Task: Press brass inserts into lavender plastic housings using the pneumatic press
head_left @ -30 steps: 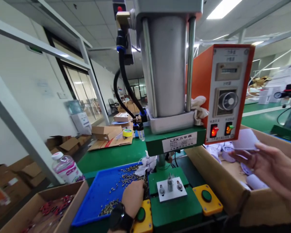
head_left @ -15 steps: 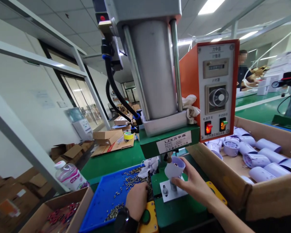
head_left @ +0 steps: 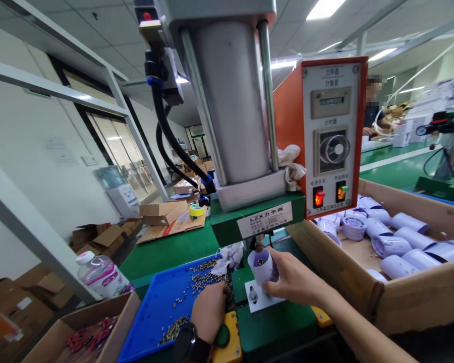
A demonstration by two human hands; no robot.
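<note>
My right hand (head_left: 287,275) holds a white plastic cup-like part (head_left: 262,265) from its right side, thumb low and fingers behind it. The part stands nearly upright under the head of a grey press (head_left: 232,106), over a small white metal plate (head_left: 258,298). Small metal bits show inside its open top. My left hand (head_left: 209,307), with a black watch at the wrist, rests over the right edge of a blue tray (head_left: 147,312) beside small brass-coloured pieces (head_left: 202,282); its fingertips are hidden.
On the right, a cardboard box (head_left: 404,307) holds several white cylinders. An orange control box (head_left: 335,136) adjoins the press. Yellow button boxes (head_left: 232,343) flank its base. Red parts lie in a carton (head_left: 124,317) at left, near a bottle (head_left: 100,275). A person (head_left: 374,111) works behind.
The white part has gone from tilted to nearly upright and sits lower over the plate, my right hand turning with it. The view has shifted slightly. My left hand stays by the tray.
</note>
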